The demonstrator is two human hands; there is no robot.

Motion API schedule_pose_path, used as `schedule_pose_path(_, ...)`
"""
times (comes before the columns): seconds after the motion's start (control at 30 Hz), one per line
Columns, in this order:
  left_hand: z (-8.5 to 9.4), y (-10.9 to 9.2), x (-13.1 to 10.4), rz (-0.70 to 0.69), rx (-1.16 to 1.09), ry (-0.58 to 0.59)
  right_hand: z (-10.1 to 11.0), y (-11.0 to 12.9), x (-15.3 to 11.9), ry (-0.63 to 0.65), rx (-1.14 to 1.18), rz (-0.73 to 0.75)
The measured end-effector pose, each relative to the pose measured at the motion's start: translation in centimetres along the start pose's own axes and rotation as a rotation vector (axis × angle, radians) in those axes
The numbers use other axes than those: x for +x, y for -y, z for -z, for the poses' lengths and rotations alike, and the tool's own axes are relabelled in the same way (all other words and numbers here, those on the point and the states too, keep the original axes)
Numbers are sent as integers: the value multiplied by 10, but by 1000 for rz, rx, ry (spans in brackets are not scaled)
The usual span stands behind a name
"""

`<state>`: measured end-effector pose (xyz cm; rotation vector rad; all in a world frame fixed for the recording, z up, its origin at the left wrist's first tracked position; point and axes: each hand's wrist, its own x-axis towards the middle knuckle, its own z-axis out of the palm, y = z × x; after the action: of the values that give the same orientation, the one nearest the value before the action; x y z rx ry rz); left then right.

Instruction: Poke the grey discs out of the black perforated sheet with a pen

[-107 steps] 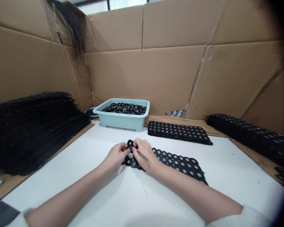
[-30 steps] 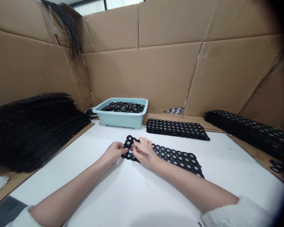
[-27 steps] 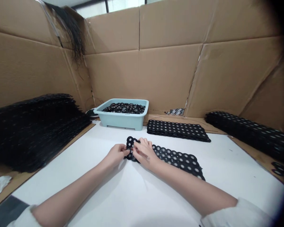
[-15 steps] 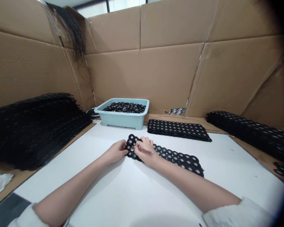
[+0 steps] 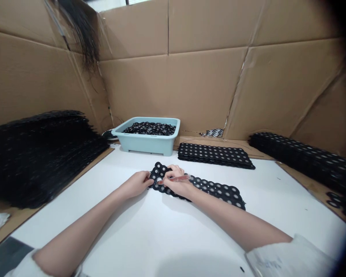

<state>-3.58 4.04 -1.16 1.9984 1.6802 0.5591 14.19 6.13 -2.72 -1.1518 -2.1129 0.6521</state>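
A long black sheet of joined round discs with pale centres [image 5: 219, 189] lies slantwise on the white tabletop. My left hand [image 5: 136, 184] is closed on the sheet's left end, thumb on top. In my right hand [image 5: 177, 184] is a slim, reddish, see-through pen-like tool [image 5: 181, 178], gripped like a pen. Its tip points left and down at the discs close to my left thumb. The fingers of my right hand rest over the sheet and hide part of it. What kind of tip the tool has is too small to tell.
Behind the sheet stands a light blue basin [image 5: 147, 144] heaped with loose black discs. Stacked disc sheets [image 5: 216, 156] lie right of it, with a longer stack [image 5: 300, 156] at far right. A tall black pile [image 5: 43, 157] is on the left. Cardboard walls [image 5: 202, 84] enclose the table.
The tool in my right hand has tipped lower and now shows more of its length, its tip at the discs. My left hand stays on the sheet's end. The view has shifted slightly.
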Motion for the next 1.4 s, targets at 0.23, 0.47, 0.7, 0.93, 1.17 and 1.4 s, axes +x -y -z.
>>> schedule_pose_path(0.23, 9, 1, -1, -2, -52, 165, -3, -3, -2, -22, 23, 48)
schedule_pose_path(0.47, 5, 7, 3, 58, -68, 111, -8, -6, -2, -55, -4, 53)
schedule_pose_path(0.7, -19, -8, -7, 162, -50, -136, -16, 2, -14, -140, -282, 257)
schedule_pose_path(0.93, -19, -16, -9, 91, -58, -152, -13, 2, -11, -121, -276, 223)
schedule_pose_path(1.17, 0, 8, 7, 118, -73, -13, -2, -13, 8, 13, 303, -18)
schedule_pose_path(1.4, 13, 4, 2, 49, -171, 107, 3, -24, 15, -46, 451, -115)
